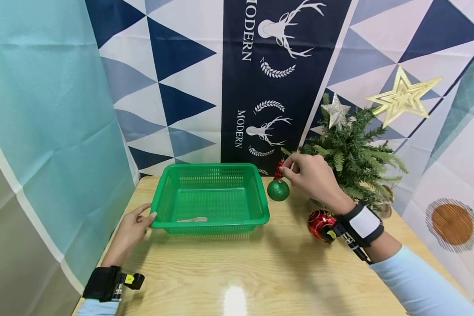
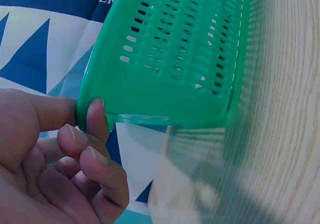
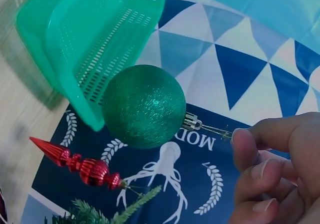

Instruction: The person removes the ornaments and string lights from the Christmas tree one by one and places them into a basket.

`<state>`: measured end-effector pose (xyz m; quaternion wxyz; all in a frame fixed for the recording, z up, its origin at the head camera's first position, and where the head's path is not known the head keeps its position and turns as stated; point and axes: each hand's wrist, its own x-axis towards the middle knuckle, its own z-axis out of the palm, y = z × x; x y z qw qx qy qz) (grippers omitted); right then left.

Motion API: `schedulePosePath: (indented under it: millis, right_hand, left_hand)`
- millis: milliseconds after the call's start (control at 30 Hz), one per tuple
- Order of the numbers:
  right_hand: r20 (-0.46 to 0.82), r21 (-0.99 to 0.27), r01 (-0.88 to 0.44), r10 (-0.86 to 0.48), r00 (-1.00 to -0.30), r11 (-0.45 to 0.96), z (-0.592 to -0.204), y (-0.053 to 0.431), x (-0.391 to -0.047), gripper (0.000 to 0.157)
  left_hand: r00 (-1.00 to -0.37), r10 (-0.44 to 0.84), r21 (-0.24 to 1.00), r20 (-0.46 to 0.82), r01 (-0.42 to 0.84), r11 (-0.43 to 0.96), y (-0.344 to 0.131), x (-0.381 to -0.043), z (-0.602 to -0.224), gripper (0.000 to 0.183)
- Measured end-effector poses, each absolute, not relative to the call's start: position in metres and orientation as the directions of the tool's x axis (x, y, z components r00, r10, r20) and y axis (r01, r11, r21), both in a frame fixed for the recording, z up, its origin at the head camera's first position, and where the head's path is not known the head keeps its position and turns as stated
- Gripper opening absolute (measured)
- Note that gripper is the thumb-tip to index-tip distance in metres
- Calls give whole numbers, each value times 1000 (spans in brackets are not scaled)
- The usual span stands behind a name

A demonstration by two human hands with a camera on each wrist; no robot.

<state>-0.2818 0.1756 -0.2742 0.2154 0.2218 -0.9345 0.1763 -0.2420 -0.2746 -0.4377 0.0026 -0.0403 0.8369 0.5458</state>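
Note:
A green glitter bauble (image 1: 278, 190) hangs from a thin gold string that my right hand (image 1: 315, 176) pinches between thumb and finger. In the right wrist view the bauble (image 3: 144, 107) is clear of the basket, with its metal cap toward the fingertips. Behind it, a red ribbed drop ornament (image 3: 93, 172) hangs by a sprig of the tree. On the left, my left hand (image 1: 132, 226) pinches the rim of a green plastic basket (image 1: 211, 166) at its near left corner. The left wrist view shows thumb and finger on that rim (image 2: 92, 84).
A small artificial tree (image 1: 355, 153) stands at the right, bearing a gold star (image 1: 403, 95) and a silver star (image 1: 336, 111). Below it is a red bauble (image 1: 320, 224), partly behind the right wrist. Some pale flat thing (image 1: 192, 219) shows at the basket's near side. Patterned cloth closes off the table's back.

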Motion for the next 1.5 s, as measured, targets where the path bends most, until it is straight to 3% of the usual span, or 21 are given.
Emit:
schedulePosePath:
  millis: [1500]
  right_hand:
    - [378, -211, -535, -437, -817, 818, -308, 132, -279, 8]
  left_hand:
    - [-995, -96, 946, -30, -59, 319, -271, -241, -446, 59]
